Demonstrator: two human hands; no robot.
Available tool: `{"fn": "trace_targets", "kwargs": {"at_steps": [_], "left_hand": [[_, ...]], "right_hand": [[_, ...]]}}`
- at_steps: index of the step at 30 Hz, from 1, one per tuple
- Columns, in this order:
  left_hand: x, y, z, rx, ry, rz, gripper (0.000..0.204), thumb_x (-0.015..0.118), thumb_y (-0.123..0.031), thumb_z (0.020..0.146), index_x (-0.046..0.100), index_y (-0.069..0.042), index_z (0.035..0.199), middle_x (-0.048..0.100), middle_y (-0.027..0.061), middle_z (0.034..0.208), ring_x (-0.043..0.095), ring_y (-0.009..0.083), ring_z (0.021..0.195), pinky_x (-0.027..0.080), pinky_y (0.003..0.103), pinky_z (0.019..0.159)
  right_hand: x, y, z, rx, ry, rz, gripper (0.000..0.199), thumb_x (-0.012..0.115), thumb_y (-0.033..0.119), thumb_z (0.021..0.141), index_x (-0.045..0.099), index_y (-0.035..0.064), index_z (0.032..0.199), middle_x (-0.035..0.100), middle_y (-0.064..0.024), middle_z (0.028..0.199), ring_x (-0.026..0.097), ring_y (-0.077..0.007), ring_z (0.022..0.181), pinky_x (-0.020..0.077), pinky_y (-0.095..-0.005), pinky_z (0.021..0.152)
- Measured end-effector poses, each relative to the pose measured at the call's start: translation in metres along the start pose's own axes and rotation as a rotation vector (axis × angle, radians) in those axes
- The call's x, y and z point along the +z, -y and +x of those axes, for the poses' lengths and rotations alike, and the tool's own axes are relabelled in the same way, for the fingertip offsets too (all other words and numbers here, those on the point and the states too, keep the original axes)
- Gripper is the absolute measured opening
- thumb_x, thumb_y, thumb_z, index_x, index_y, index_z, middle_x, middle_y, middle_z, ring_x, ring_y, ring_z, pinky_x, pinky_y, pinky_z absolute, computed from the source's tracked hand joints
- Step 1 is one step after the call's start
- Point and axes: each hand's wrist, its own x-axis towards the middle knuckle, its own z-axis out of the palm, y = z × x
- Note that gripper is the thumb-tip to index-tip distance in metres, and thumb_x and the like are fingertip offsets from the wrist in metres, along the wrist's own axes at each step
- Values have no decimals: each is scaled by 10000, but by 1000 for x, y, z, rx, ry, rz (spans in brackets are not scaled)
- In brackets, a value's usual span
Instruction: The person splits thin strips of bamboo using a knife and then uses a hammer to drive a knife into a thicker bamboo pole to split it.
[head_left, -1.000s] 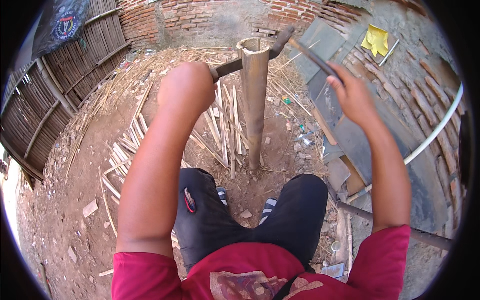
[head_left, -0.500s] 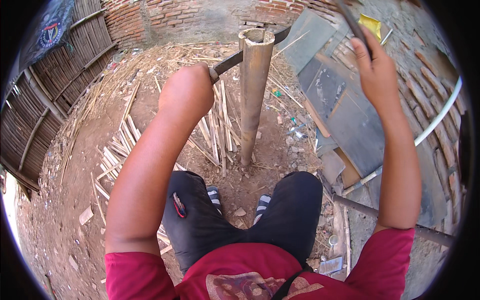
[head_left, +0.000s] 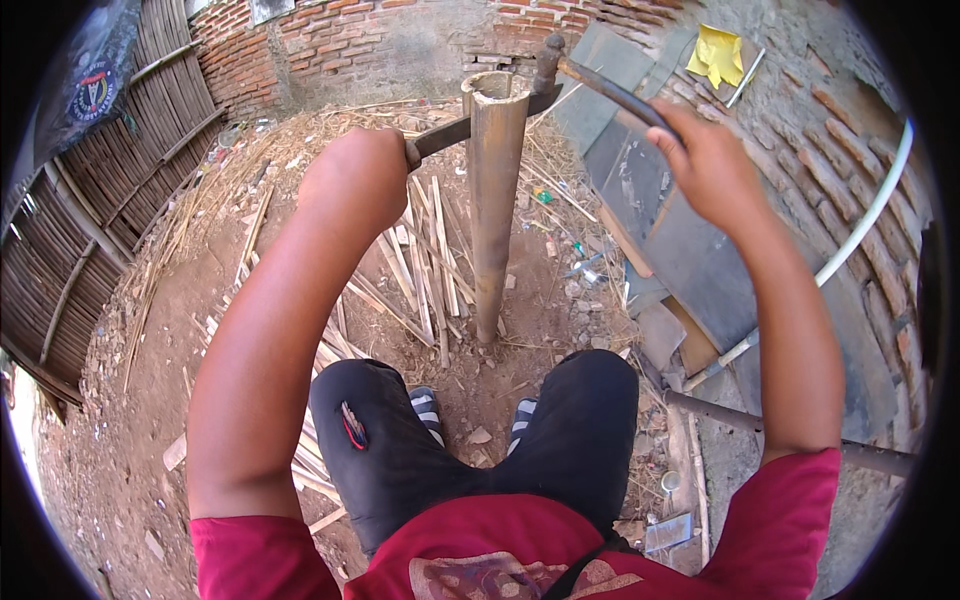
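A thick bamboo pole (head_left: 496, 200) stands upright on the dirt before my knees, its hollow top facing me. Through its upper end, a little below the rim, passes the dark blade of a machete (head_left: 443, 137), hidden partly by the front wall of the pole. My left hand (head_left: 355, 182) is closed round the machete's handle, left of the pole. My right hand (head_left: 705, 165) grips the dark handle of a hammer (head_left: 612, 92). The hammer head (head_left: 548, 63) is at the blade's tip, which sticks out right of the pole; I cannot tell whether they touch.
Split bamboo strips (head_left: 425, 265) lie scattered left of the pole. Dark flat boards (head_left: 700, 270) lean at the right, with a pale pipe (head_left: 868, 235) and a dark metal bar (head_left: 740, 415) nearby. A brick wall (head_left: 360, 50) rises behind; a bamboo fence (head_left: 90, 220) stands left.
The hammer has come down and left from its raised position to the blade's tip. My left hand keeps its grip on the machete, whose blade still sits in the pole.
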Motion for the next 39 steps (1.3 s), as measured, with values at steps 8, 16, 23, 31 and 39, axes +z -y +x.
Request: {"fn": "trace_targets", "kwargs": {"at_steps": [8, 16, 23, 31, 39], "left_hand": [[0, 1, 4, 32, 17, 47, 180, 610, -139, 923, 721, -44, 1029, 725, 213, 948, 704, 398, 903, 562, 490, 825], [-6, 2, 6, 52, 8, 131, 173, 638, -160, 912, 722, -59, 1024, 728, 197, 935, 709, 383, 905, 565, 486, 818], [-6, -2, 5, 24, 42, 157, 190, 684, -223, 916, 732, -87, 1039, 736, 168, 913, 717, 369, 871, 574, 471, 803], [-7, -3, 6, 57, -15, 173, 206, 715, -234, 901, 715, -56, 1005, 727, 183, 890, 711, 371, 863, 564, 481, 795], [-8, -19, 4, 84, -32, 151, 251, 739, -272, 884, 705, -41, 978, 724, 194, 897, 704, 388, 865, 562, 484, 800]], "right_hand": [[8, -3, -3, 92, -234, 151, 409, 583, 358, 1020, 627, 90, 1326, 721, -220, 967, 716, -389, 905, 538, -471, 797], [-11, -12, -2, 286, -172, 502, 466, 609, 357, 1015, 559, 22, 1335, 662, -95, 841, 619, -211, 644, 504, -362, 633], [-11, 10, -21, 561, 13, 884, 475, 628, 364, 1019, 517, 26, 1334, 528, 14, 728, 471, -55, 586, 375, -232, 521], [-30, 25, -33, 409, -95, 844, 496, 597, 389, 1038, 558, 33, 1381, 512, 35, 716, 455, -48, 623, 375, -230, 557], [4, -5, -39, 329, -112, 530, 496, 548, 448, 1044, 628, 2, 1245, 591, -52, 773, 570, -173, 709, 474, -335, 690]]}}
